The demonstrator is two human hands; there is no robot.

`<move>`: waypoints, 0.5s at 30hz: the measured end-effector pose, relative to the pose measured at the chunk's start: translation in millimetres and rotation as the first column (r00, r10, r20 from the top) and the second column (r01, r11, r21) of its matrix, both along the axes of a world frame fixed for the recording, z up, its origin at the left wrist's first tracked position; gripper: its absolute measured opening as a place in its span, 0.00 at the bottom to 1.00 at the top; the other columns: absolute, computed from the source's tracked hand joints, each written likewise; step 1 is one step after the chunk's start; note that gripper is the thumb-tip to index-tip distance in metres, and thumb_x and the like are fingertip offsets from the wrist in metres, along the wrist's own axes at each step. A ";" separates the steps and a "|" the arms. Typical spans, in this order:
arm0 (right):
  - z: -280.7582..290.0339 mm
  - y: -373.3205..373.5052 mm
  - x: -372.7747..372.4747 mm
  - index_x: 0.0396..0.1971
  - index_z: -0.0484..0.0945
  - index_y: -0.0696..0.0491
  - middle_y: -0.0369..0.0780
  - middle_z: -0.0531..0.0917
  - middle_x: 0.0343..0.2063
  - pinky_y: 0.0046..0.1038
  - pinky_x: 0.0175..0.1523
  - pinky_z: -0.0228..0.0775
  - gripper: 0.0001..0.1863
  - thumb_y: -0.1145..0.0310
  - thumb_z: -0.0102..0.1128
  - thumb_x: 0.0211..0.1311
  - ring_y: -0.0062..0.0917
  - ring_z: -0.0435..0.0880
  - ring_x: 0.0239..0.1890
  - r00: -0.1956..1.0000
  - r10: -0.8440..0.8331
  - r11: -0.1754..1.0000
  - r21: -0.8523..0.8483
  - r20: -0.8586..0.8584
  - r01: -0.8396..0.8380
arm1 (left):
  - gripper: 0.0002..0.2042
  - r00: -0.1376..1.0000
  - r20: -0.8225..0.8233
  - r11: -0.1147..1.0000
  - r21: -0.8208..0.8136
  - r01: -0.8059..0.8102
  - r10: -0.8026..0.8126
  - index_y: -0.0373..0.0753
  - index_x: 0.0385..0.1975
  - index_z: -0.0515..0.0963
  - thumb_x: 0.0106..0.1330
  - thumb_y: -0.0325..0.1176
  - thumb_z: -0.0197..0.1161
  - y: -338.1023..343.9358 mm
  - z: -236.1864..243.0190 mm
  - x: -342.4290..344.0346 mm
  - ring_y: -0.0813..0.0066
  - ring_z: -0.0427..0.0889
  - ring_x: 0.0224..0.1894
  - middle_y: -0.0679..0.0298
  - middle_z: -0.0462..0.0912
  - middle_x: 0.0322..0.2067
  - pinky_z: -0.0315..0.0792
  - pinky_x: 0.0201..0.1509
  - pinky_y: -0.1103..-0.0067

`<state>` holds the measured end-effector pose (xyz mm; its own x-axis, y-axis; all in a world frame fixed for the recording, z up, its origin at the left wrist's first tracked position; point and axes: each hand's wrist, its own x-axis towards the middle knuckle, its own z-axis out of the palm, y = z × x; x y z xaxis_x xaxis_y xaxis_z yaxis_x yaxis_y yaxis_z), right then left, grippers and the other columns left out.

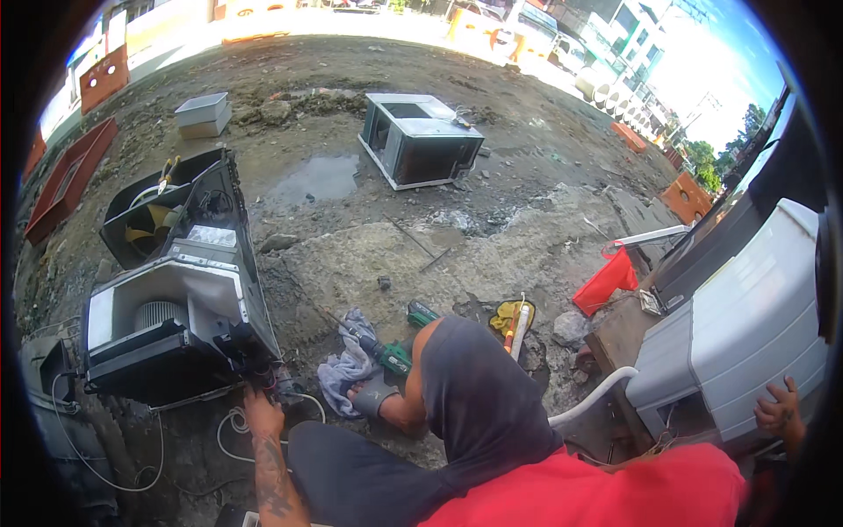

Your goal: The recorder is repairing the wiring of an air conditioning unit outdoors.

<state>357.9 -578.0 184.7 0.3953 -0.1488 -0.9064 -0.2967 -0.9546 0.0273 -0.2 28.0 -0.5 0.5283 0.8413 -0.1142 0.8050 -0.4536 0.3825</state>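
My left hand (262,408), at the end of a tattooed forearm, reaches under the lower front corner of a dismantled cooling unit (167,321) with a blower, fingers closed around something dark that I cannot make out among wires. My right hand (774,406) is at the far right edge beside a white plastic casing (729,325), open with fingers loosely bent. Between my hands are my bent leg in dark trousers and sandalled foot (378,400). A green cordless drill (391,356) lies near a grey rag (338,378), and another green tool (420,314) lies beyond.
A boxy metal unit (439,154), a white bin (202,123), an open black housing (140,228) and orange barriers (689,198) stand on muddy ground. A white hose (584,404), a red bag (606,285) and a yellow cloth (514,316) lie at the right.
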 end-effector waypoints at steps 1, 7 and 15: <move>0.3 -5.9 -8.6 0.55 0.75 0.51 0.44 0.83 0.47 0.44 0.54 0.73 0.23 0.52 0.50 0.69 0.32 0.83 0.47 0.999 -0.031 1.000 -0.005 -0.034 0.030 | 0.25 0.998 0.052 0.998 -0.046 -0.033 0.035 0.27 0.53 0.76 0.57 0.32 0.69 -1.2 -5.5 1.0 0.46 0.69 0.65 0.45 0.65 0.67 0.66 0.67 0.65; -20.3 -18.5 -41.9 0.61 0.72 0.49 0.45 0.83 0.52 0.49 0.58 0.72 0.26 0.50 0.48 0.70 0.35 0.83 0.51 0.935 -0.175 0.984 -0.070 -0.309 0.161 | 0.23 0.993 0.118 0.998 -0.068 -0.011 0.019 0.26 0.52 0.77 0.57 0.30 0.69 -4.7 -8.7 -8.3 0.45 0.74 0.61 0.42 0.66 0.66 0.69 0.65 0.66; -90.1 13.1 -40.5 0.54 0.77 0.52 0.48 0.83 0.49 0.51 0.52 0.74 0.23 0.51 0.51 0.69 0.40 0.84 0.48 0.923 -0.267 0.958 0.030 -0.279 0.286 | 0.24 0.999 -0.043 0.996 -0.087 0.023 -0.026 0.27 0.55 0.76 0.59 0.29 0.67 -2.9 -16.1 -19.6 0.47 0.71 0.64 0.41 0.65 0.67 0.67 0.67 0.66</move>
